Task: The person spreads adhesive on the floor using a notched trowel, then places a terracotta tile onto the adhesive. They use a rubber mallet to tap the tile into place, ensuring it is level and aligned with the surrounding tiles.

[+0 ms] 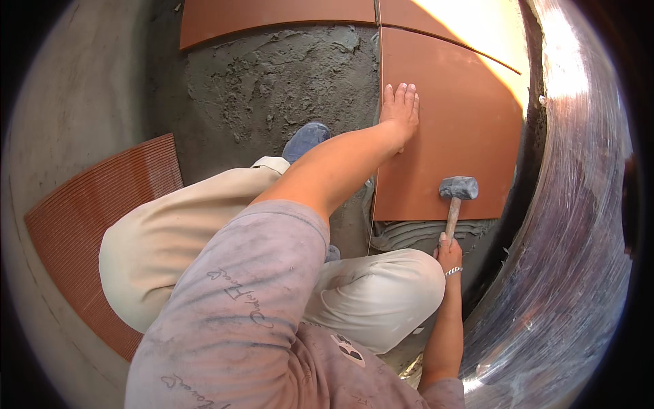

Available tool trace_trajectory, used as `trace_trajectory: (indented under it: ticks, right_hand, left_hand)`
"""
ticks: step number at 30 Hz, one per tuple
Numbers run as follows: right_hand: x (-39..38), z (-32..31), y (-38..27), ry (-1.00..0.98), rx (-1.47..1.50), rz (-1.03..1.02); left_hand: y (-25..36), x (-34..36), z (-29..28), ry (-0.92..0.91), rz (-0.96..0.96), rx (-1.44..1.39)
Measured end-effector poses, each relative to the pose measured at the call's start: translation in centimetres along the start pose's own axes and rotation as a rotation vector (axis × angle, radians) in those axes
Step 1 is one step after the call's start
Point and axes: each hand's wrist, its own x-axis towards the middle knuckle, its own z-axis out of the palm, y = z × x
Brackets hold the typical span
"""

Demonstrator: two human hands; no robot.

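Note:
My left hand (400, 112) lies flat on the left edge of a terracotta-coloured floor tile (449, 129), fingers stretched out and pointing away from me. In my right hand (447, 255) is the wooden handle of a rubber mallet (458, 187), gripped near its end. The mallet's grey head is over the near right part of the tile; whether it touches the surface I cannot tell. Ridged grey mortar (422, 233) shows from under the tile's near edge. A thin string (371, 235) runs along the tile's left side.
Rough mortar (272, 82) covers the floor left of the tile. More tiles (272, 13) lie at the far side. A loose tile (102, 218), ribbed side up, rests at the left by my knee. A plastic-covered surface (565, 225) rises along the right.

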Motion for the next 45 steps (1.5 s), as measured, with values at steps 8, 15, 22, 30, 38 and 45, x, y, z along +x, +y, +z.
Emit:
trace_trajectory:
  ticks: [8,15,22,30,38,45]
  right_hand:
    - [-0.6,0.7,2.7,0.094,-0.154,-0.083]
    - [0.2,1.7,4.6,0.112,-0.280,-0.099]
    - [-0.4,1.5,3.5,0.126,-0.364,-0.100]
    - [-0.4,-0.5,1.6,0.176,-0.085,0.092]
    - [-0.3,0.0,3.1,0.170,-0.236,0.122]
    - [-2.2,-0.3,2.3,0.147,-0.191,0.151]
  left_hand:
    - [-0.2,-0.1,-0.3,0.010,0.007,-0.006]
    - [-0.2,-0.4,-0.3,0.007,0.006,-0.006]
    - [-0.4,-0.1,0.1,0.025,0.023,-0.008]
    - [-0.4,-0.2,-0.2,0.023,0.044,-0.013]
    - [-0.2,-0.1,-0.8,-0.001,0.058,0.007]
    - [0.1,-0.8,-1.0,-0.001,0.079,0.039]
